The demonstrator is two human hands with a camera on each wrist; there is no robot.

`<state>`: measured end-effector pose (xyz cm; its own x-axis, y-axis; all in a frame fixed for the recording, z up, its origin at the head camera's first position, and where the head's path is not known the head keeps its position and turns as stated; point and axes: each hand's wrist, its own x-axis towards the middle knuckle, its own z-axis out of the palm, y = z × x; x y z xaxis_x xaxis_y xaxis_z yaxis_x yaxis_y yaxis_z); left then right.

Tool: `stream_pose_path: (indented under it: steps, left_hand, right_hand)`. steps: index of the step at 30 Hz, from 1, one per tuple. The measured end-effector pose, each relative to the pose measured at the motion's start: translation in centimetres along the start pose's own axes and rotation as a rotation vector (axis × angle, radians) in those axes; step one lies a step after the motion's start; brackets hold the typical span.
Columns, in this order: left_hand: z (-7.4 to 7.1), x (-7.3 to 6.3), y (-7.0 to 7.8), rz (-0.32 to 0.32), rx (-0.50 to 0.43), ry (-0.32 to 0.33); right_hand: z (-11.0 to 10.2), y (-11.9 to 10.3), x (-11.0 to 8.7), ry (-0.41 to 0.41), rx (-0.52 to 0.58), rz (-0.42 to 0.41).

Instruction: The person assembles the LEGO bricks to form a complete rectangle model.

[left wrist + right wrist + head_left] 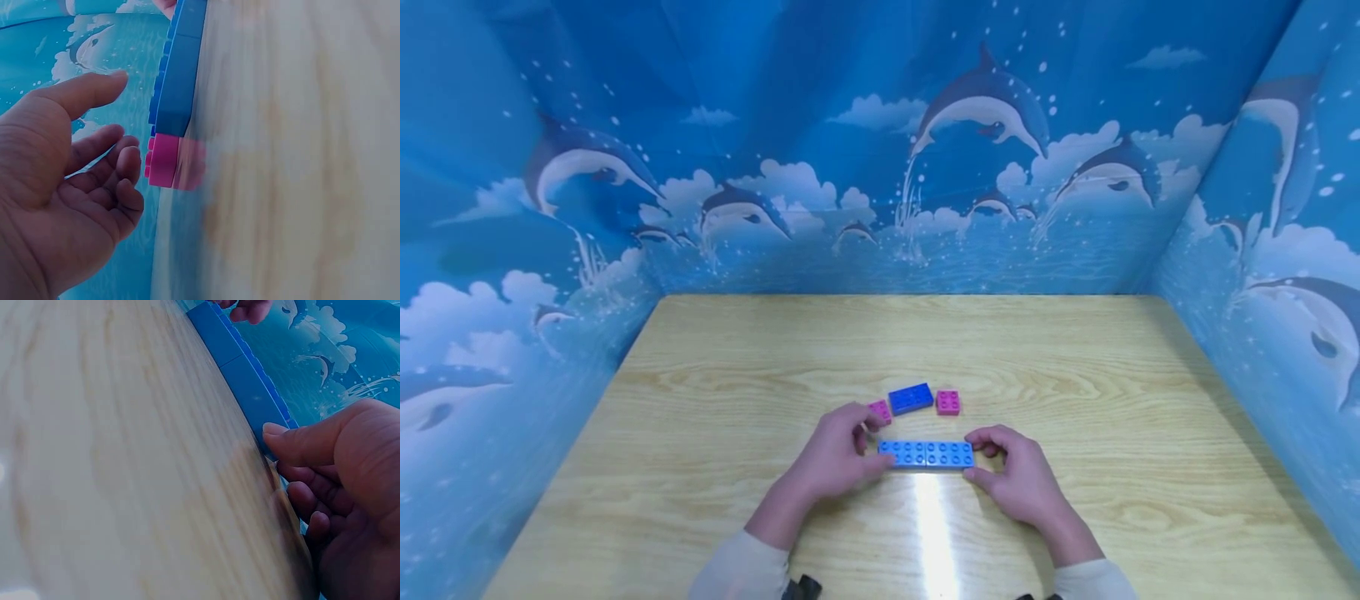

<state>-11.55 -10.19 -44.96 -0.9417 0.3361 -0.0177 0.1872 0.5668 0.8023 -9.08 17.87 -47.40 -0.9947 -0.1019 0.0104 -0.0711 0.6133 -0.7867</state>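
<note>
Two light blue building bricks, the left one (910,453) and the right one (950,455), lie end to end in a row on the table, studs up. My right hand (1018,477) pinches the row's right end, its thumb (290,442) against the near side. At the other end my left hand (841,450) hovers with loosely bent fingers; a gap shows between it and the bricks in the left wrist view. Just past its fingertips sits a small pink brick (882,412), partly hidden by them in the head view.
Behind the row lies a dark blue brick (911,398), with a second pink brick (948,403) to its right. The wood-grain table (737,350) meets a blue dolphin-print curtain (820,125) at the back and both sides.
</note>
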Motion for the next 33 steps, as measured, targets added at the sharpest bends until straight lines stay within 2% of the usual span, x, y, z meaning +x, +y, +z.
stream_pose_path:
  steps: [7,13,17,21,28,33]
  left_hand:
    - [-0.4,1.1,0.4,0.023,0.037,0.044]
    - [-0.4,2.5,0.5,0.044,0.109,0.076]
    - [-0.3,3.3,0.7,0.03,0.15,0.07]
    - [-0.2,4.0,0.9,-0.01,0.152,0.06]
    - [0.0,5.2,0.7,0.015,0.154,0.044]
    - [0.4,6.0,0.7,-0.012,0.174,0.032]
  right_hand:
    - [0.0,0.0,0.0,0.001,0.006,-0.001]
    - [0.0,0.0,0.0,0.0,0.008,0.008]
    - [0.1,0.1,0.0,0.008,0.006,0.014]
    - [0.2,0.1,0.0,0.007,0.01,0.027]
    - [0.2,-0.1,-0.1,0.01,0.008,0.03]
    - [0.1,-0.1,0.0,0.015,0.003,0.021]
